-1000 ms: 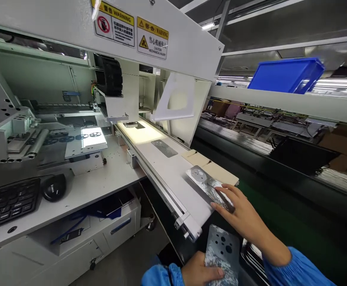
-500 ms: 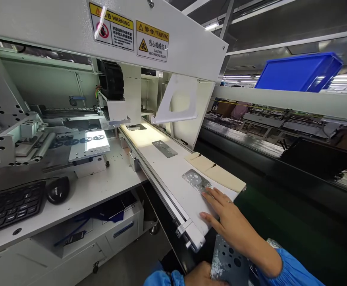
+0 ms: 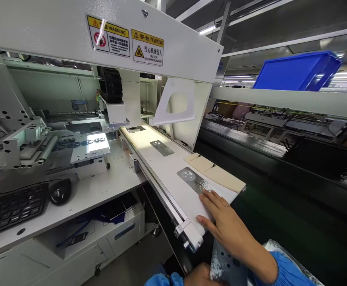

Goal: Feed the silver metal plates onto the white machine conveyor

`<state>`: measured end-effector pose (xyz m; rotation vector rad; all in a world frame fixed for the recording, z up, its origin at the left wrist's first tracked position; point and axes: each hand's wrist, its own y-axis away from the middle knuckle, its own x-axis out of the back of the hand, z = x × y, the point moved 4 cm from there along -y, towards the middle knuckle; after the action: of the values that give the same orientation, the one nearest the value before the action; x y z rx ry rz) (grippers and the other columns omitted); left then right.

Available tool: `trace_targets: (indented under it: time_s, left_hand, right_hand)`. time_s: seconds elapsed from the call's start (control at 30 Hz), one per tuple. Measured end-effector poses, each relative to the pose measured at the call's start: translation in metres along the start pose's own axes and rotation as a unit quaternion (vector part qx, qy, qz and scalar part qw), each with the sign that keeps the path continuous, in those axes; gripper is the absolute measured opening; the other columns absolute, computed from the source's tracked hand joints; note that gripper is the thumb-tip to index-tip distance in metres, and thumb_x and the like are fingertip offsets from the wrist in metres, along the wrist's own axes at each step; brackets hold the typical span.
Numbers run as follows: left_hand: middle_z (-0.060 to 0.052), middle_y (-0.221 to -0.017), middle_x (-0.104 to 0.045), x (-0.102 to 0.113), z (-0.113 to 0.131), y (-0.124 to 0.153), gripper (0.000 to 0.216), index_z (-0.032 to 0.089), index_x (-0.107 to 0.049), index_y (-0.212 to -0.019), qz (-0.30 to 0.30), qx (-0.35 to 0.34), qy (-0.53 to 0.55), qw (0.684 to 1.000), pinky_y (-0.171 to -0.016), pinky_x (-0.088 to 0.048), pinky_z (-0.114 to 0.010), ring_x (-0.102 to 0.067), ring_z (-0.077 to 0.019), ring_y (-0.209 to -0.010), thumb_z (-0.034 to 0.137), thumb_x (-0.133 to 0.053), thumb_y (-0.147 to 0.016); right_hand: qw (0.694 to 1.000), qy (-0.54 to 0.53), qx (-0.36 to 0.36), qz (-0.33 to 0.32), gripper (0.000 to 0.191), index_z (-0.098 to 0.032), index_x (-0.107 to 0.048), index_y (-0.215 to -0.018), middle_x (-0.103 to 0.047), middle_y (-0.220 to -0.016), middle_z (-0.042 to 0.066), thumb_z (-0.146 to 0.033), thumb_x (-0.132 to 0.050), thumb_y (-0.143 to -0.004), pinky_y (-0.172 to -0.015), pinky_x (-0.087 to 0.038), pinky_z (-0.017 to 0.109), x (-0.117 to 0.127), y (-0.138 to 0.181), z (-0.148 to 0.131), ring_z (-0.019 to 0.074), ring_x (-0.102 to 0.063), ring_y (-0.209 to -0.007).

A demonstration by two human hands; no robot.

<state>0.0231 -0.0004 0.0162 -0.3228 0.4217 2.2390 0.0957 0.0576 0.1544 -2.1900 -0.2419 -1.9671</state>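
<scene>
My right hand lies flat, fingers stretched out, on the near end of a white conveyor belt. Its fingertips rest on the near edge of a thin perforated metal plate lying on the belt. At the bottom edge my left hand holds a second perforated metal plate below the belt's end, partly hidden under my right forearm. A third plate lies farther up the belt, near the machine's lit opening.
A white machine housing with warning labels spans the belt. A keyboard and a mouse sit on the left shelf. A blue bin stands on a rail at upper right, with a dark conveyor below.
The plate under my right hand has gone from tilted to lying flat and has moved up the belt. My hand has flattened behind it. The far plate has moved toward the machine.
</scene>
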Motion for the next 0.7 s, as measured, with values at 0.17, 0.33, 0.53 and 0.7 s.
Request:
trace_targets:
  time_s: [0.17, 0.33, 0.53, 0.7]
  left_hand:
    - [-0.004, -0.107, -0.072, -0.002, 0.002, 0.002, 0.064, 0.018, -0.070, -0.111, -0.004, 0.000, 0.002, 1.000, -0.105, -0.038, -0.047, -0.056, -0.0336, -0.116, 0.052, -0.078, -0.057]
    - [-0.005, -0.109, -0.072, -0.002, 0.003, 0.003, 0.074, 0.018, -0.070, -0.110, -0.014, -0.027, 0.012, 0.999, -0.106, -0.037, -0.048, -0.058, -0.0345, -0.115, 0.065, -0.077, -0.053]
    - [-0.004, -0.106, -0.073, -0.005, 0.015, 0.008, 0.083, 0.019, -0.072, -0.105, -0.022, -0.022, 0.017, 0.999, -0.105, -0.039, -0.047, -0.057, -0.0357, -0.117, 0.075, -0.074, -0.044]
    - [-0.004, -0.100, -0.073, -0.004, 0.010, 0.007, 0.081, 0.020, -0.073, -0.098, -0.012, -0.005, 0.004, 1.000, -0.102, -0.040, -0.048, -0.056, -0.0353, -0.116, 0.078, -0.072, -0.042]
  right_hand:
    - [1.000, 0.013, -0.003, -0.012, 0.074, -0.010, -0.039, -0.146, -0.029, -0.155, 0.012, -0.062, -0.033, -0.093, -0.117, -0.025, 0.050, -0.001, 0.000, -0.001, 0.0316, -0.023, -0.143]
    - [1.000, 0.018, -0.003, 0.004, 0.075, -0.009, -0.041, -0.145, -0.032, -0.154, 0.012, -0.062, -0.031, -0.093, -0.116, -0.028, 0.050, -0.002, -0.004, 0.001, 0.0317, -0.024, -0.143]
    - [1.000, 0.015, -0.004, 0.012, 0.075, -0.007, -0.042, -0.144, -0.034, -0.153, 0.015, -0.061, -0.032, -0.093, -0.116, -0.027, 0.050, -0.003, -0.010, 0.004, 0.0326, -0.026, -0.143]
    - [1.000, 0.002, -0.014, 0.009, 0.076, -0.009, -0.041, -0.145, -0.034, -0.154, 0.013, -0.063, -0.031, -0.092, -0.117, -0.024, 0.049, -0.002, -0.011, 0.005, 0.0314, -0.024, -0.144]
